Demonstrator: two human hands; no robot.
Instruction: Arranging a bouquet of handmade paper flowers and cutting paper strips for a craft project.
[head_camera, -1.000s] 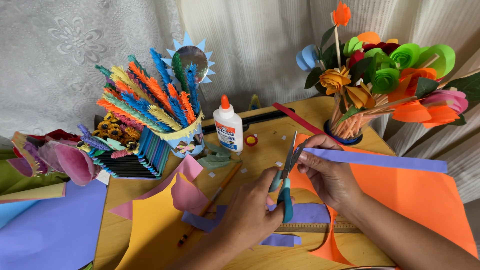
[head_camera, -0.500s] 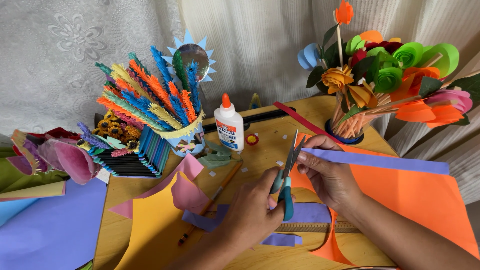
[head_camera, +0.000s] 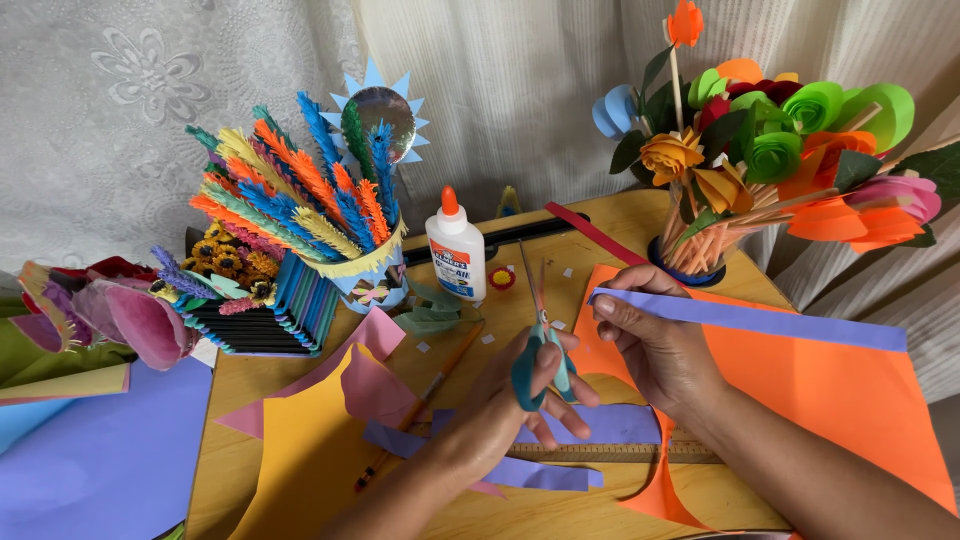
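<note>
Purple paper strip (head_camera: 760, 320), long and flat, runs out to the right from my right hand (head_camera: 655, 345), which pinches its near end between thumb and fingers above the large orange paper sheet (head_camera: 840, 400). My left hand (head_camera: 520, 400) sits just left of the right one, fingers curled through the teal plastic handles of the scissors (head_camera: 540, 335); I see the blades pointing up and away, slightly parted, their tips close to the strip's held end but not touching it. Under both hands lies a wooden ruler (head_camera: 620, 452) across more purple paper pieces (head_camera: 545, 472). Left of my left hand I see a pink paper scrap (head_camera: 375, 375) on a yellow paper sheet (head_camera: 300, 470), with a pencil (head_camera: 420, 400) slanting between them. Beyond the scissors stands a white glue bottle with an orange cap (head_camera: 457, 250). Further left of it is a paper cup holder stuffed with fringed paper feathers (head_camera: 300, 215). Beyond my right hand a dark pot of rolled paper flowers (head_camera: 770, 140) stands at the far edge of the wooden table (head_camera: 620, 215).
</note>
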